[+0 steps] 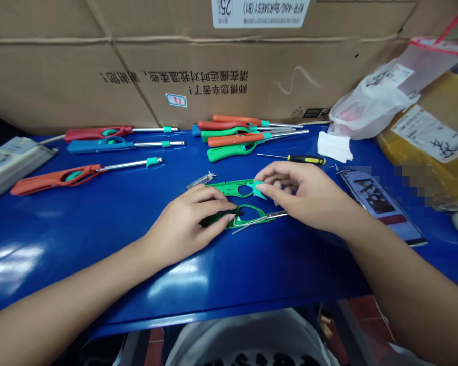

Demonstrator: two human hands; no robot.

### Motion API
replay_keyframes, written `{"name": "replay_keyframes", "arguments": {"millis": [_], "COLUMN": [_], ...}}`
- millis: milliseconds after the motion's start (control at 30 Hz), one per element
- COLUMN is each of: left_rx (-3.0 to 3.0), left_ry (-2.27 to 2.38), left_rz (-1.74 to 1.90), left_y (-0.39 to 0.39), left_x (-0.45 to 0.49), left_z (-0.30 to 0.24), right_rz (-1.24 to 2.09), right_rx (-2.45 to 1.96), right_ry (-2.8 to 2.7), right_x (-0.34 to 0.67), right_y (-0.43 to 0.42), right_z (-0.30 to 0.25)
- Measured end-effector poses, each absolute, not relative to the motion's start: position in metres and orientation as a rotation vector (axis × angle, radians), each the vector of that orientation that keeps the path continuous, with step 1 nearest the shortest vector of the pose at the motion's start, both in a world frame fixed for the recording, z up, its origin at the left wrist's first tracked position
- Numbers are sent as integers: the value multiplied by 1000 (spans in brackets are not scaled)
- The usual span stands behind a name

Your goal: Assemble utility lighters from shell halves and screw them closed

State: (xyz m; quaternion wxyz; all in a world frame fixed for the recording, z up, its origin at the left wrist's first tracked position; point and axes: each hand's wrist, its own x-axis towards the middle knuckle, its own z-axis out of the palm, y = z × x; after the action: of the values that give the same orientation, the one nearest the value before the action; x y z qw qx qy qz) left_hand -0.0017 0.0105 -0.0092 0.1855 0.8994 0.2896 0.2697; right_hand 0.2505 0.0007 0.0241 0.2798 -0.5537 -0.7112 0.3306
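My right hand [307, 195] pinches a small teal plastic piece [258, 190], shaped like a lighter trigger, between thumb and fingertips. It is above the right end of a green lighter shell half [232, 189]. My left hand [193, 218] has its thumb and index finger closed around a small black part [238, 213], mostly hidden by the fingers. That part lies at the nearer green shell half [254, 208], which has a metal rod [277, 215] and a thin wire at its right side. Just behind my left hand lies a clear tube-like piece [201, 179].
Three long lighters, including an orange one [57, 178], lie at the left. Several more lighters [236, 138] are piled at the back. A screwdriver [307, 159], white paper [334, 146] and a phone [381, 206] are at the right. A cardboard box [175, 61] stands behind.
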Motion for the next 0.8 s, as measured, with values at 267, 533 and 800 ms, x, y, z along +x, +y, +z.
{"name": "replay_keyframes", "arguments": {"millis": [267, 533, 800], "left_rx": [2466, 2740, 2738], "left_ry": [1024, 949, 867], "left_rz": [522, 606, 821], "left_y": [9, 4, 4], "left_x": [14, 12, 10], "left_z": [4, -2, -17], "right_rz": [1288, 1383, 1387], "right_rx": [-1432, -1514, -1515], "right_ry": [-1806, -1843, -1712], "right_x": [246, 245, 237], "right_y": [2, 1, -3], "right_z": [23, 24, 15]}}
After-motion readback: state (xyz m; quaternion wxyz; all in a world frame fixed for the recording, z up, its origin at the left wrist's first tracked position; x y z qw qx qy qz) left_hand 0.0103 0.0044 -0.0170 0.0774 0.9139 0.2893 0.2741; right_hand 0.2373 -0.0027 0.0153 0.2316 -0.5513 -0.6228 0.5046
